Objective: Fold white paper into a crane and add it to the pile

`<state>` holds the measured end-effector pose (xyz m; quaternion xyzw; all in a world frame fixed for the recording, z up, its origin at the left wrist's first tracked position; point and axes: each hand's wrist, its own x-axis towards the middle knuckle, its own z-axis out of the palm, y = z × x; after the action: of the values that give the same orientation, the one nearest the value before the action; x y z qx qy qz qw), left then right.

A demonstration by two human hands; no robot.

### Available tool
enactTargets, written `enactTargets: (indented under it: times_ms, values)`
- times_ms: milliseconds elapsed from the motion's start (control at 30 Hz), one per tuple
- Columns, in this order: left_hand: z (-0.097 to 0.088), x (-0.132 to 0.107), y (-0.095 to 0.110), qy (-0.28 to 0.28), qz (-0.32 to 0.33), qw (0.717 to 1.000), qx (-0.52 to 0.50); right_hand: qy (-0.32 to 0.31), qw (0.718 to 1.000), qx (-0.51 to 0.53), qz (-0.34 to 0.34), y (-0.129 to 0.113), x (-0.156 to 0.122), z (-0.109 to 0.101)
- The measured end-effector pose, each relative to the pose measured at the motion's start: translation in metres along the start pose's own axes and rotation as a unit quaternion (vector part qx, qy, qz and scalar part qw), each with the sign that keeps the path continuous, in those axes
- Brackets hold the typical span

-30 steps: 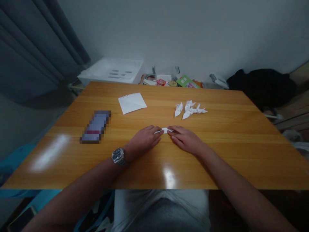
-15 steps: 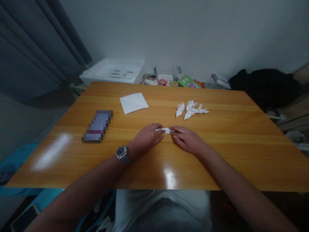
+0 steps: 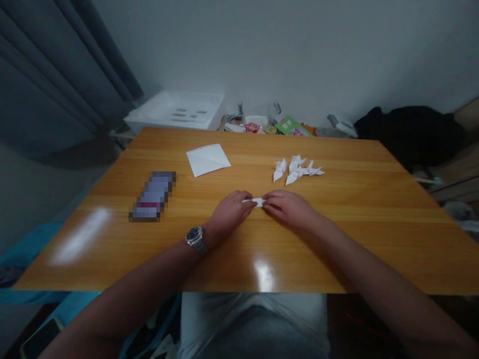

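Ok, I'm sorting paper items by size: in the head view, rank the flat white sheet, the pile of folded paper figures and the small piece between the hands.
1. flat white sheet
2. pile of folded paper figures, spread about as wide: nearly tied
3. small piece, partly hidden by left hand and right hand

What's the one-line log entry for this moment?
left hand: pinching small white folded paper | right hand: pinching same paper | beyond: white paper cranes

Small white paper [image 3: 257, 201] mostly covered by my left hand [image 3: 230, 214] and right hand [image 3: 290, 209], pinched or pressed I cannot tell, block [image 3: 153, 196] left of them pixelated, folded shapes [image 3: 297, 169] beyond too small to count
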<state>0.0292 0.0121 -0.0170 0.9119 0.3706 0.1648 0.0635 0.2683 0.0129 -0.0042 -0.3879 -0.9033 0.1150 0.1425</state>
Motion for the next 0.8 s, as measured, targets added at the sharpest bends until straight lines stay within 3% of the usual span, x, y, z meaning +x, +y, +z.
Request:
enactTargets:
  times_ms: [433,800]
  values:
    - [0.001,-0.002,-0.006,0.029,-0.012,0.996,-0.087,0.112,0.988,0.108,0.016,-0.002,0.003,0.025]
    - [0.004,-0.002,-0.009,0.038,-0.033,0.99,-0.131,0.137,0.979,0.144,0.049,-0.01,0.004,0.026]
